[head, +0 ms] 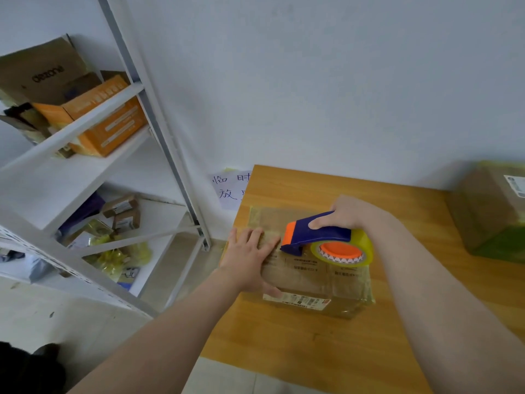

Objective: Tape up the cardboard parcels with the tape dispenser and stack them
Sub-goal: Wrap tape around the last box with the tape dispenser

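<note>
- Bare forearms reach in over the near edge of the yellow-brown wooden worktop, one toward each end of the job.
- Toward the far left corner lies the brown cardboard parcel wrapped in clear tape. Its left end is at the worktop's left edge, and a white printed label is on its near side.
- Left hand lies flat on the parcel's left end, fingers straight, thumb down the near side. It grips nothing and only presses.
- Right hand is curled round the handle of the blue and orange plastic tape dispenser. The yellowish clear tape roll rests on the parcel's top, and the orange nose points at the left fingertips.
- The step looks like laying a strip along the top. Hold the nose low and pressed down, and draw in one straight, steady line. The flat hand should weight the box so it cannot slide off the left edge, with its fingertips clear of the cutter.
- A second brown taped parcel sits at the far right edge, well apart. It is probably the base for stacking.
</note>
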